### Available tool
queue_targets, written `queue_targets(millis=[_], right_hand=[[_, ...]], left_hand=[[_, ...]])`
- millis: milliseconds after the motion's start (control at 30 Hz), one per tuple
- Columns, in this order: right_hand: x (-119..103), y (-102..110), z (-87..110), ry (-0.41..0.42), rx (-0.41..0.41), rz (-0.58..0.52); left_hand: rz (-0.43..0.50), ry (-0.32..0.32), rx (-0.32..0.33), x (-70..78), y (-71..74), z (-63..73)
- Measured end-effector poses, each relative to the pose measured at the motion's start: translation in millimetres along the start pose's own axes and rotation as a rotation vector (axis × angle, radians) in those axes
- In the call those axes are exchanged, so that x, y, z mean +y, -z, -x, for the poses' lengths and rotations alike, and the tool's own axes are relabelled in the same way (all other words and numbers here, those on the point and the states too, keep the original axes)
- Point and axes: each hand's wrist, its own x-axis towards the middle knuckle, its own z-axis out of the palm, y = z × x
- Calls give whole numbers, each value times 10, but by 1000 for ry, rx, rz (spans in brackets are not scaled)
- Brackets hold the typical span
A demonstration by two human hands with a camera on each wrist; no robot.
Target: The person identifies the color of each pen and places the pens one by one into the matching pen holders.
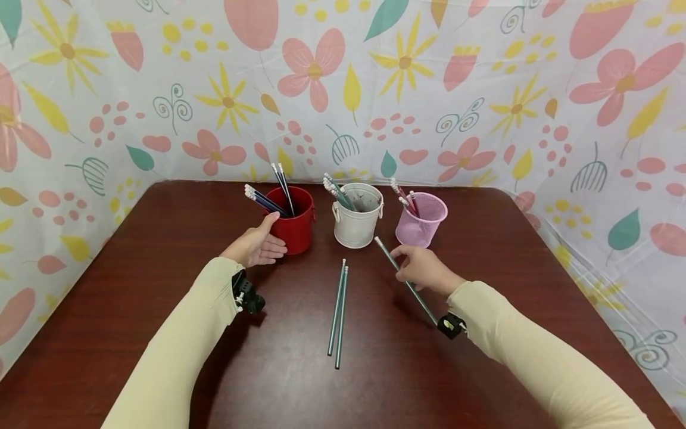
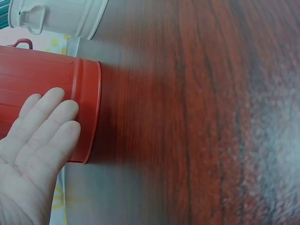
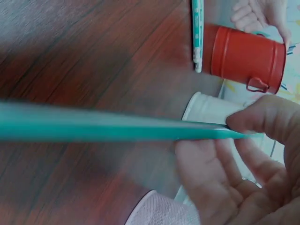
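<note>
My right hand (image 1: 424, 271) pinches a green pencil (image 1: 426, 308) between thumb and fingers, tilted above the table in front of the pink mesh cup (image 1: 420, 229). The right wrist view shows this pencil (image 3: 93, 125) large and close, with the white bucket (image 3: 208, 108) beyond it. Beside the red bucket (image 1: 301, 232), my left hand (image 1: 259, 244) has its fingers extended and its thumb near the rim. In the left wrist view those fingers (image 2: 49, 129) overlap the bucket's side; contact is hard to tell. Two more green pencils (image 1: 341, 325) lie side by side on the table.
Dark blue pencils (image 1: 262, 198) lean in the red bucket. Several green pencils (image 1: 343, 196) stand in the white bucket (image 1: 358, 228), and red pencils (image 1: 405, 199) in the pink cup. A flower-patterned curtain (image 1: 316, 119) hangs behind the dark wooden table (image 1: 278, 369).
</note>
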Motion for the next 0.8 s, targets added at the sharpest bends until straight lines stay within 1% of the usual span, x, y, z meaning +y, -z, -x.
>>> queue_targets(millis=[100,367,500,633,767,800], right_hand=[[31,31,3,24,54,-89],[52,35,37,128,267,-284],[35,37,46,184,414,-361],[4,36,39,258,569,-444],[-24,40,7,318,668,-508],[-34,45,-2,330,687,-515]], left_hand=[[3,2,10,9,-4,3],[1,-4,-8,-19,21,-21],[2,-2,-16,-12,29,-19],[2,-8,-39,-7,50,-3],[7,-1,-29,5,47,2],[6,5,-15,9,34,0]])
